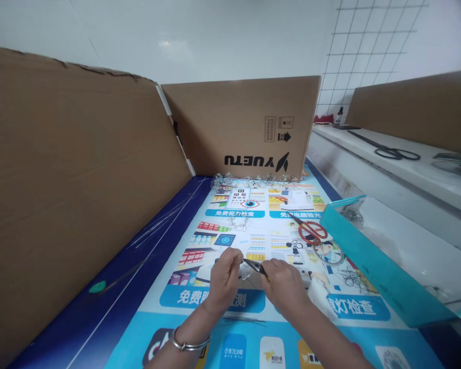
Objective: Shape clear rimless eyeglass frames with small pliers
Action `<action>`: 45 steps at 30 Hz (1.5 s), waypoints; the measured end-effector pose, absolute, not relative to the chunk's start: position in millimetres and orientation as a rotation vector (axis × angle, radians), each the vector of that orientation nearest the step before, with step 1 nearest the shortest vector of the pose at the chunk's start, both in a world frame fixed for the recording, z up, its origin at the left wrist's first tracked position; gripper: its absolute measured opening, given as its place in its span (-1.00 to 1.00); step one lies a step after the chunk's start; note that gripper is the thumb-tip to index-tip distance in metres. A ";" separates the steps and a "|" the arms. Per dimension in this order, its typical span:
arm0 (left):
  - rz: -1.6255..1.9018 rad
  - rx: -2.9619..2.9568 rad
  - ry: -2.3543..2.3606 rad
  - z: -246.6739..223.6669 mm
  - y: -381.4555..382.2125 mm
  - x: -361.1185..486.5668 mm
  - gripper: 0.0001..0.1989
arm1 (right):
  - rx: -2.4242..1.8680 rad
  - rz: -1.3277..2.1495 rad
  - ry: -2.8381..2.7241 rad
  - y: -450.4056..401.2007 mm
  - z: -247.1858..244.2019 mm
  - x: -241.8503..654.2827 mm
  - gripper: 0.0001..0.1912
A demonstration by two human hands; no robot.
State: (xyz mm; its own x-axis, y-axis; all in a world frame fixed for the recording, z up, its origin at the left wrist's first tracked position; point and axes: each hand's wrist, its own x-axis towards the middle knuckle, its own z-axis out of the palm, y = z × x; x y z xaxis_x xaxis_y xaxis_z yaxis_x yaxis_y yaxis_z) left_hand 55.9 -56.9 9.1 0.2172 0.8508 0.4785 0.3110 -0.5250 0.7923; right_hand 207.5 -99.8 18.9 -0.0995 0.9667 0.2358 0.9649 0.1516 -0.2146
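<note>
My right hand (284, 284) is closed round a pair of long-nose pliers (256, 266), its dark jaws pointing left. Fingers pinched, my left hand (226, 274) meets the tip of the pliers; the small thing between its fingertips is too tiny to make out. Just under the pliers a clear beaded piece (246, 275) shows between the hands. Beyond them, a ring of clear beads (238, 222) lies on the printed mat (215, 302). Red-handled scissors (311, 231) and a roll of clear tape (329, 252) lie to the right of my hands.
Cardboard panels (80, 154) wall off the left and back, with several clear beaded pieces (257, 182) along the back one. At right stand a teal-sided box (369, 266) and a ledge with black scissors (392, 151). Loose wires (351, 277) and a green-ended tool (98, 287) lie about.
</note>
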 end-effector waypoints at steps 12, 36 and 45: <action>1.321 1.843 1.126 16.5 -56.3 57.0 -0.83 | -1.801 0.154 -2.035 -96.5 18.6 213.9 -0.87; 1.292 1.967 1.096 11.8 -56.5 56.4 -0.83 | -1.844 0.170 -2.102 -101.3 25.5 206.1 -0.84; 1.271 1.963 1.074 12.2 -56.3 55.2 -0.85 | -1.847 0.122 -2.117 -101.1 23.9 205.9 -0.85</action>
